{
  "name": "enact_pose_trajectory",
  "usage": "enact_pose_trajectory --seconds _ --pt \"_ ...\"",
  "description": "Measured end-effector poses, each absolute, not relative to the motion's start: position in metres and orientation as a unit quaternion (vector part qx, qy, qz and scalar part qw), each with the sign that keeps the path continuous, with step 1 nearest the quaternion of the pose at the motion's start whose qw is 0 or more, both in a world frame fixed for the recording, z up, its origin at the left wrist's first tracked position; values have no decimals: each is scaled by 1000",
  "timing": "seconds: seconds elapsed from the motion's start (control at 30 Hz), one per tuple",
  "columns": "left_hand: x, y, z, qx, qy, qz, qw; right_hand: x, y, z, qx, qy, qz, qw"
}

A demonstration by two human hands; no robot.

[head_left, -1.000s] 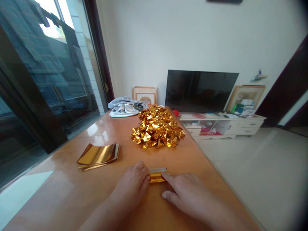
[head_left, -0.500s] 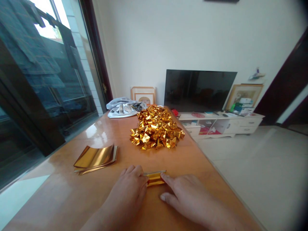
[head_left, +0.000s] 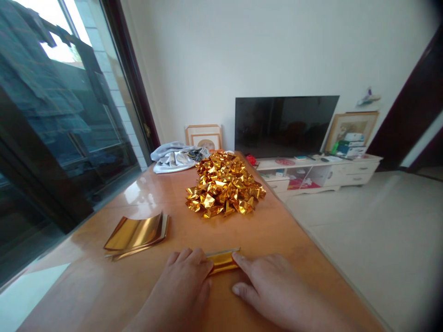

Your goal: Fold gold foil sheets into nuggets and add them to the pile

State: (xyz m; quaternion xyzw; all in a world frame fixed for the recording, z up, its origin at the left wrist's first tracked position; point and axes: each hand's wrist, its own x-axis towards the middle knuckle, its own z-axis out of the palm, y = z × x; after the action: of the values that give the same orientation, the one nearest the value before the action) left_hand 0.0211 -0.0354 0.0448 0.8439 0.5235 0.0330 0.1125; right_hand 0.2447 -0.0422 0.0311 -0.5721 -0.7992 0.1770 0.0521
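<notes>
A strip of folded gold foil paper (head_left: 224,261) lies flat on the table in front of me, its long edges running left to right. Over its left end my left hand (head_left: 185,276) is closed, fingers bent and the tip pinning the paper. At the right end, the index fingertip of my right hand (head_left: 273,281) presses on the strip, while its thumb stands apart on the table; this hand is open. To the left lies a loose stack of gold foil sheets (head_left: 136,233), slightly curled. Beyond the strip rises a heap of folded gold foil pieces (head_left: 224,186).
The brown table (head_left: 194,233) has its right edge close to my right forearm. Grey cloth (head_left: 176,159) lies at the far end beside the heap. A white sheet (head_left: 31,295) sits at the left edge. Past the table stand a television (head_left: 285,127) and a white cabinet (head_left: 332,177).
Both hands and the folded strip hold nearly the same places. The strip's right end is tilted slightly more upward in view, and the camera view has turned a little.
</notes>
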Motion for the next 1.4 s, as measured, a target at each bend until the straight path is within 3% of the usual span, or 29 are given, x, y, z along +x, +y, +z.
enact_pose_trajectory --seconds 0.5,1.4 --pt "20 -36 38 840 522 46 140 244 -43 28 -577 -798 167 51" --pt "33 -47 50 866 494 27 72 241 -43 38 -543 -832 106 30"
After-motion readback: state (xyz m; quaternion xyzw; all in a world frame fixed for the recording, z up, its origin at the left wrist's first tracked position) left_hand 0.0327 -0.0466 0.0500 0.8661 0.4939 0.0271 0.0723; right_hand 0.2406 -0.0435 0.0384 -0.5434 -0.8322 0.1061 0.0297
